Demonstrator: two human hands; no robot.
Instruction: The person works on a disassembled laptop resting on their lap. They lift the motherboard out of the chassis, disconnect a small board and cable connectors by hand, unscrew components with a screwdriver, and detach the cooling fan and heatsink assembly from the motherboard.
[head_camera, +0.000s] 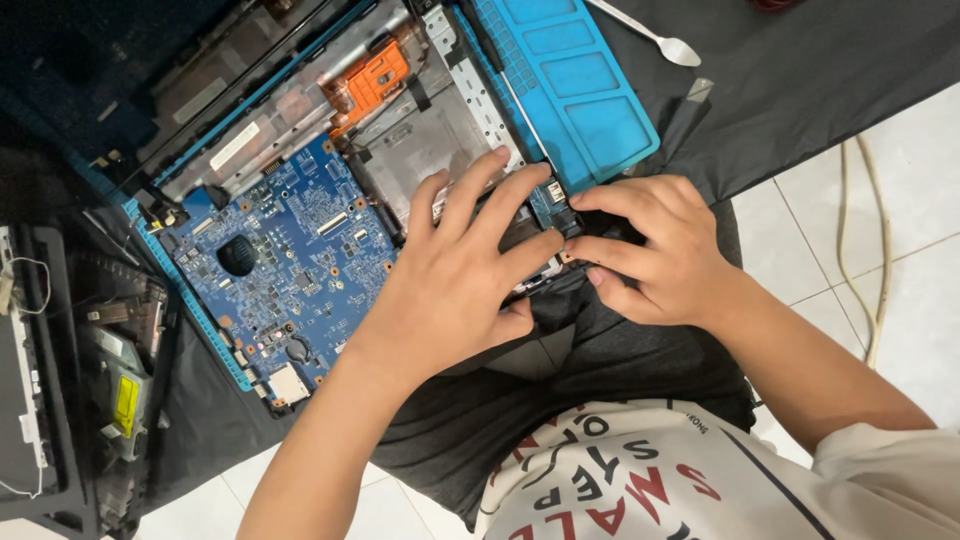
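With the left hand (455, 275) spread flat, holding nothing, on the opened laptop base (300, 150) beside its blue motherboard (290, 250), the right hand (655, 250) pinches a small connector (560, 205) (partly hidden) and should pull it gently, straight

Glossy blue circuit board (285, 265), matt silicone-looking blue mat (575, 85), dull grey metal tray (425, 150), black cloth (800, 70), shiny white floor tiles (900, 190).

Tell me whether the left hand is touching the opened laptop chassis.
Touching. The head view shows the left hand laid flat on the laptop chassis, fingers spread across its grey metal bay beside the blue motherboard.
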